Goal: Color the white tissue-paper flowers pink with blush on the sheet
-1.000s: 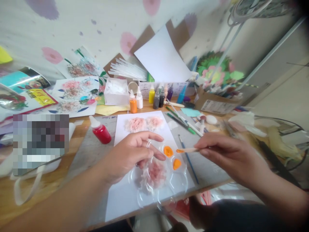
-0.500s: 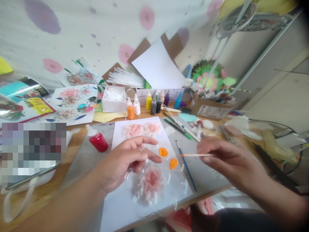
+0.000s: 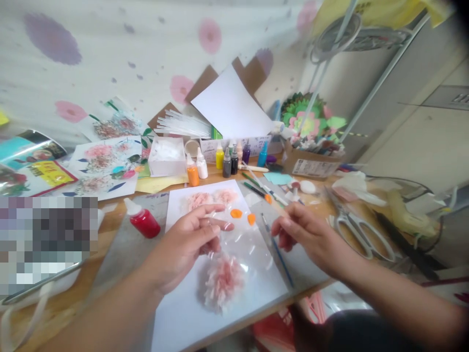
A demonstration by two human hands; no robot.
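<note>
My left hand [image 3: 198,230] pinches the edge of a clear plastic film [image 3: 252,249] over a white sheet [image 3: 176,318]. Two orange paint blobs [image 3: 236,213] lie on the film. In the fingers of my right hand [image 3: 298,225] is a thin pale stick [image 3: 277,208], its tip coated in orange and pointing up and left, off the film's right side. A fluffy pink-white flower shape [image 3: 224,283] shows on the lower part of the sheet, and two paler pink ones [image 3: 200,199] are at its top.
A red paint bottle [image 3: 142,220] lies left of the sheet. Along the back stand an orange bottle [image 3: 192,171], a white bottle [image 3: 202,164] and several others. A blue brush [image 3: 280,256] rests beside the sheet; scissors [image 3: 361,234] lie at the right.
The stick has swung from nearly level to slanting up and left, and its tip now carries a larger orange dab. The film has tilted and shifted, leaving the lower flower shape clearer.
</note>
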